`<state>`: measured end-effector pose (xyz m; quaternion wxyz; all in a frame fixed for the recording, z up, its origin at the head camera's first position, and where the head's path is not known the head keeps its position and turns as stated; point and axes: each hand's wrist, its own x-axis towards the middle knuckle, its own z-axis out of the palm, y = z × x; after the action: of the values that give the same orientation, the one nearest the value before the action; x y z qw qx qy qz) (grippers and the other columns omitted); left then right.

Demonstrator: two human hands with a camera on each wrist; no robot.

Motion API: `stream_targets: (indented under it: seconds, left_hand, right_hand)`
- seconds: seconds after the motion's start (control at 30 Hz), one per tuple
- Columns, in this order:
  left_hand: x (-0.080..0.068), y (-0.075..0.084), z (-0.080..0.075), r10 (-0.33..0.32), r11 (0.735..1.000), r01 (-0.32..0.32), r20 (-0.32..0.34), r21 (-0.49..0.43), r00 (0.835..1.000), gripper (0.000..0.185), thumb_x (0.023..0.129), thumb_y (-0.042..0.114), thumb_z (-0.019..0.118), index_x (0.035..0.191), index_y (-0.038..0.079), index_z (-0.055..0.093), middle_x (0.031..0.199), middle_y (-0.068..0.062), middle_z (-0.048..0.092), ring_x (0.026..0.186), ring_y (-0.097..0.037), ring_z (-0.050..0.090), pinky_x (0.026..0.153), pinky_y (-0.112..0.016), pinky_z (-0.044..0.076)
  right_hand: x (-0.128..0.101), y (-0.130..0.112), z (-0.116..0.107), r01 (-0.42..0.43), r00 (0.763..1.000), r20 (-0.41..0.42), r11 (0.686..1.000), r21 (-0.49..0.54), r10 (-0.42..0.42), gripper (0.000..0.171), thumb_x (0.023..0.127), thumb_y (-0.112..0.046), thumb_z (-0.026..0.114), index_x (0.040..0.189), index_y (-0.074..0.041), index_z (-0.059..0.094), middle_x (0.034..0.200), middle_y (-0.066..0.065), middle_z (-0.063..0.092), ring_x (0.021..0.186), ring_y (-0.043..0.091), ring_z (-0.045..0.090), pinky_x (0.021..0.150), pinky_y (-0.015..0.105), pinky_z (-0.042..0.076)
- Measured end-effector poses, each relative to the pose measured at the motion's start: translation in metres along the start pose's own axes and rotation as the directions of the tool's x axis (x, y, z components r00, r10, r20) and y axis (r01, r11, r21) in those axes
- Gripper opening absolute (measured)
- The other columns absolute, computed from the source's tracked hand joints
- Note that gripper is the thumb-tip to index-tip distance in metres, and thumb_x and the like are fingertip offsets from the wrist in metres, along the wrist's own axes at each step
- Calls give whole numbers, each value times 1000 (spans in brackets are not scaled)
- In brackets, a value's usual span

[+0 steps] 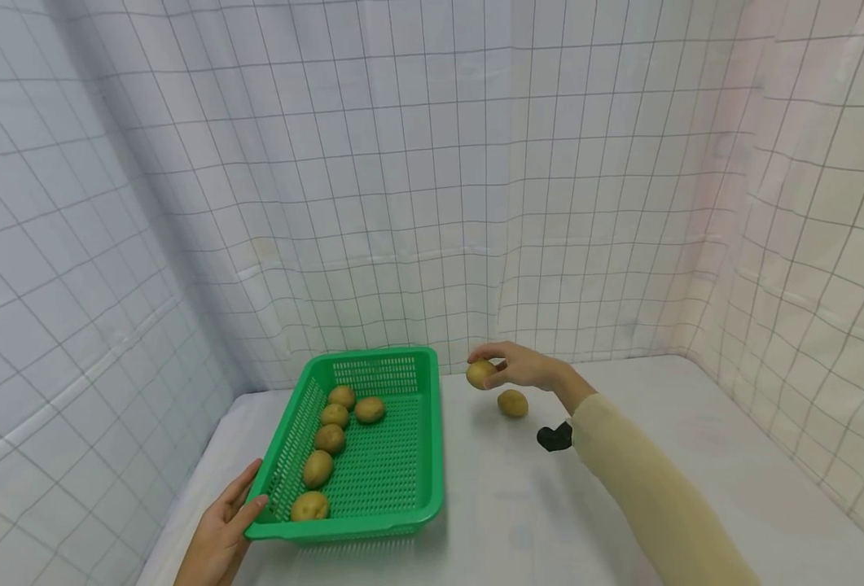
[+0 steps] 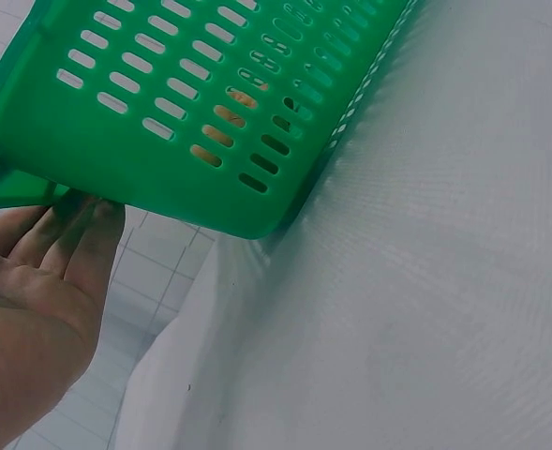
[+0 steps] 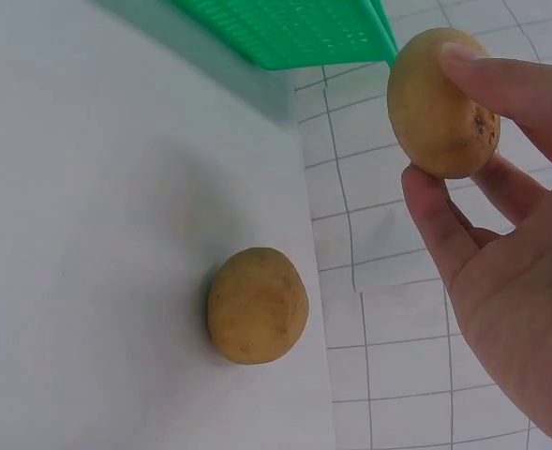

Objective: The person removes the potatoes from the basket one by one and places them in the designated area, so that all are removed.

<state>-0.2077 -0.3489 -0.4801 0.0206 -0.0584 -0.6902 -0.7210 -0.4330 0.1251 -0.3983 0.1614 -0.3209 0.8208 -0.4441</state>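
My right hand (image 1: pixel 523 366) holds a potato (image 1: pixel 480 374) between thumb and fingers, raised over the table to the right of the basket. In the right wrist view, the thumb lies on one side of this potato (image 3: pixel 440 103) and fingertips on the other. Below the hand, a second potato (image 1: pixel 512 404) lies on the white table. My left hand (image 1: pixel 219 525) grips the near left corner of a green plastic basket (image 1: pixel 434 456), thumb over the rim and fingers outside. Several potatoes (image 1: pixel 317 470) lie inside, mostly along the left wall.
The white-covered table (image 1: pixel 505 521) extends on both sides of the basket. A white grid-patterned curtain (image 1: pixel 461 203) encloses the back and sides. A small black object (image 1: pixel 554 437) shows beside the right sleeve (image 1: pixel 644 480); its kind is unclear.
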Motion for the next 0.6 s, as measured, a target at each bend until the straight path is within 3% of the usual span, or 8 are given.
stream_targets:
  seconds: [0.6]
  left_hand:
    - [0, 0, 0, -2, 1000, 2, -4, 7, 1000, 75, 111, 13, 52, 162, -8, 2, 165, -32, -3, 120, 16, 46, 98, -15, 47]
  right_hand:
    - [-31, 30, -16, -104, 990, -90, 994, 29, 107, 49, 95, -4, 72, 142, -12, 60, 150, 11, 50, 132, 33, 47, 113, 58, 36]
